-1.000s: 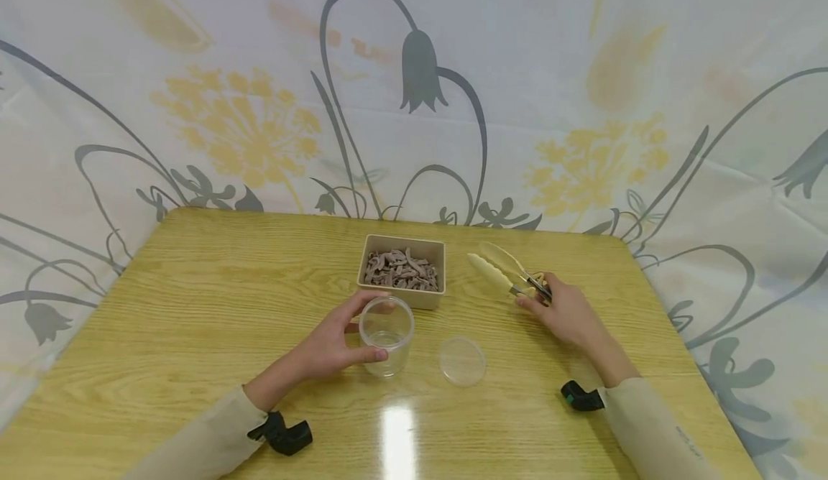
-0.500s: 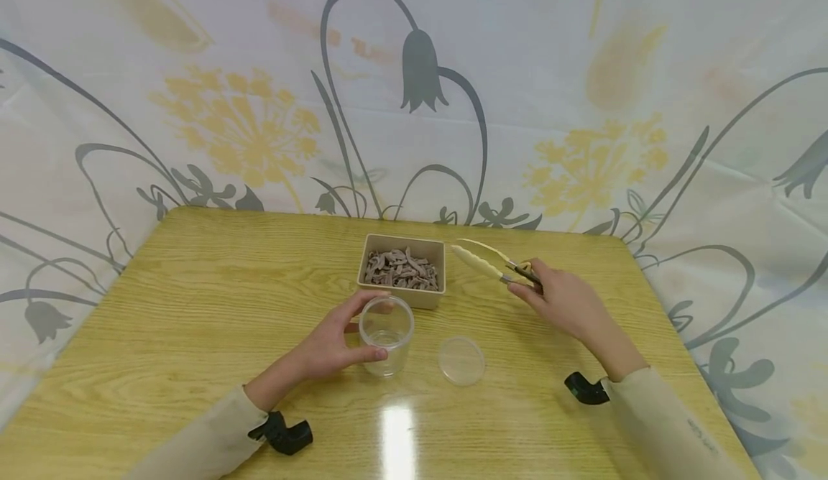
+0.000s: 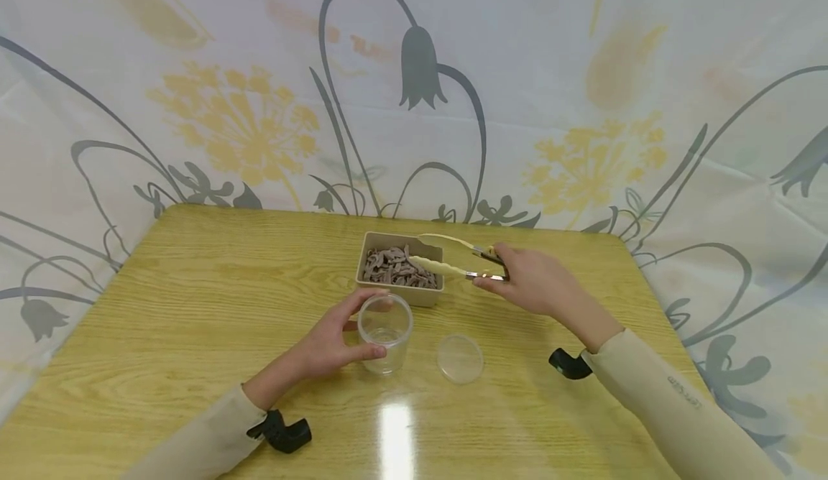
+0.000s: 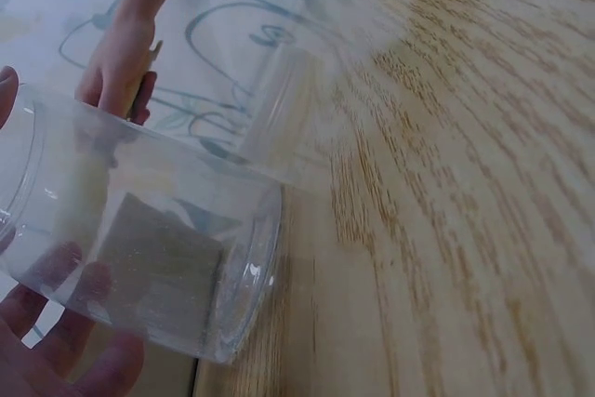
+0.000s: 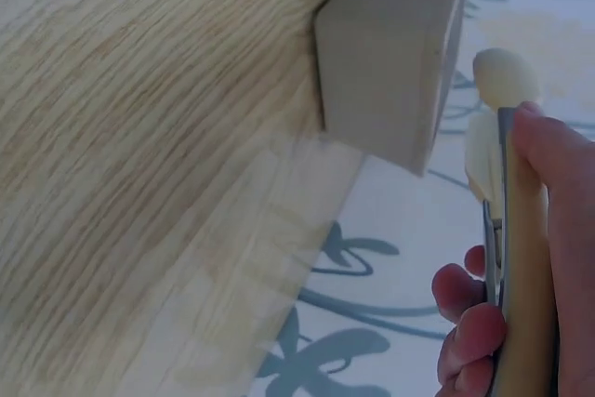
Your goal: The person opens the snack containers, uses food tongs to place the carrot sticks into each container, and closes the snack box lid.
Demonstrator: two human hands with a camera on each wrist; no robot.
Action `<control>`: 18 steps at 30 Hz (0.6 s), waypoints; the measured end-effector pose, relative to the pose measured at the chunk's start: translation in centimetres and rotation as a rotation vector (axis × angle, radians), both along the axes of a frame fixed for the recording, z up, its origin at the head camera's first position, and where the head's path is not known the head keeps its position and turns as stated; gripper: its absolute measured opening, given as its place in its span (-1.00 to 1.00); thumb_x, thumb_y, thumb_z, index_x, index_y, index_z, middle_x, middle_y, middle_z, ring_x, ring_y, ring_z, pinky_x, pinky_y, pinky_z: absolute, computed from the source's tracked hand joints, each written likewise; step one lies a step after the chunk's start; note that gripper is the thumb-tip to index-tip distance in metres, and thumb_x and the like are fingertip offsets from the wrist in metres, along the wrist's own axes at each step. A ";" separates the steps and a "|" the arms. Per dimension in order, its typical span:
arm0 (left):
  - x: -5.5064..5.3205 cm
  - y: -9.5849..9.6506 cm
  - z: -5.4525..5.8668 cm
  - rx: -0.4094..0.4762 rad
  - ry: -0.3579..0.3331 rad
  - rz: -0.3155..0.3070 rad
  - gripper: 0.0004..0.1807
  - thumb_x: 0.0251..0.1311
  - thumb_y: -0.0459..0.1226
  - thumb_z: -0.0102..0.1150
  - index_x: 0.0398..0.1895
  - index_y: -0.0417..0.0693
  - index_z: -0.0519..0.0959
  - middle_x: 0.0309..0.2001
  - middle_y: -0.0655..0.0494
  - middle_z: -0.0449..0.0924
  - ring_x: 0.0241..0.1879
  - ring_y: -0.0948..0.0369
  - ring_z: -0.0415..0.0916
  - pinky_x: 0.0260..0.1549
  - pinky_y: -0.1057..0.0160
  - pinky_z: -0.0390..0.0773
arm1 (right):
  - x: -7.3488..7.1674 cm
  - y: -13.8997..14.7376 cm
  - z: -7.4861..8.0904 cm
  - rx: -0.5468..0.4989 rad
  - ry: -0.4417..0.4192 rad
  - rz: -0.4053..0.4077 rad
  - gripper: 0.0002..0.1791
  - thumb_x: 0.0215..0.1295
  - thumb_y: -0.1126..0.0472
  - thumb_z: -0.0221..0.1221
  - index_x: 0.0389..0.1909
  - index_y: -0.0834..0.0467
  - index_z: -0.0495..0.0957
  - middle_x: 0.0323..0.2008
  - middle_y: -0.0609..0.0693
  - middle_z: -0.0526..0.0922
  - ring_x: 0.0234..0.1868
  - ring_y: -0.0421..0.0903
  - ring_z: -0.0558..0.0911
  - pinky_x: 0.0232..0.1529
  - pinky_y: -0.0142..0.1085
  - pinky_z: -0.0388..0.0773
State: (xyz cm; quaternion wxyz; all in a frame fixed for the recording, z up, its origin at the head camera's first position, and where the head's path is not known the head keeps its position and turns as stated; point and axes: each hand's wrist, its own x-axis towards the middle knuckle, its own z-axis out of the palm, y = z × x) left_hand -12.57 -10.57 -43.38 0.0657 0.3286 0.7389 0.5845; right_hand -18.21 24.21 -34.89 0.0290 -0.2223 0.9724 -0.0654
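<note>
My left hand [image 3: 330, 343] curls round a clear, round plastic jar [image 3: 386, 336] that stands upright on the table with its mouth up; nothing shows inside it. In the left wrist view the fingers [image 4: 112, 369] wrap the wall of the jar [image 4: 158, 230]. My right hand [image 3: 540, 282] grips tongs [image 3: 475, 275] with cream tips and metal arms. The tips are spread and reach over a beige box [image 3: 427, 298] holding greyish-brown strips [image 3: 394, 268]. From the right wrist view, thumb and fingers clasp the tongs [image 5: 525, 276] above the side of the box [image 5: 381, 62].
A clear round lid [image 3: 460, 359] lies on the wooden table [image 3: 226, 286] to the right of the jar. Behind the table hangs a white cloth [image 3: 517, 70] with grey and yellow flowers. A black wrist mount [image 3: 284, 433] sits at the left cuff.
My right hand has carried the tongs leftward from beside the box to over it, with the tips spread. My left hand and the jar have stayed in place.
</note>
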 end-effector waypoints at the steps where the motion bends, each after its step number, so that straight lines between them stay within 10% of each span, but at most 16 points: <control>1: 0.0 0.0 0.0 0.000 0.000 0.000 -0.20 0.12 -0.34 0.43 0.42 0.01 0.28 0.23 -0.09 0.45 0.23 -0.09 0.41 0.06 -0.17 0.54 | -0.2 -0.3 0.0 0.010 -0.002 0.009 -0.41 0.31 -0.38 0.11 -0.21 0.11 0.39 -0.60 -0.10 0.43 -0.67 -0.15 0.40 -0.62 -0.25 0.33; 11: 0.0 -0.1 -0.1 -0.001 0.000 0.006 -0.20 0.12 -0.30 0.44 0.43 0.05 0.28 0.24 -0.10 0.46 0.24 -0.07 0.41 0.07 -0.16 0.54 | -1.6 -2.3 0.1 0.066 -0.035 0.058 0.00 0.18 -0.56 0.02 0.30 0.20 0.30 0.03 0.17 0.62 -0.42 -0.03 0.64 -0.30 -0.06 0.62; 18: 0.0 -0.1 0.0 0.001 0.007 0.000 -0.19 0.12 -0.30 0.43 0.43 -0.03 0.27 0.24 -0.12 0.45 0.24 -0.09 0.40 0.06 -0.17 0.54 | -2.4 -3.1 0.4 0.094 -0.071 0.082 -0.11 0.29 -0.36 0.15 0.37 0.20 0.21 0.16 0.24 0.56 -0.23 0.11 0.68 -0.21 0.01 0.62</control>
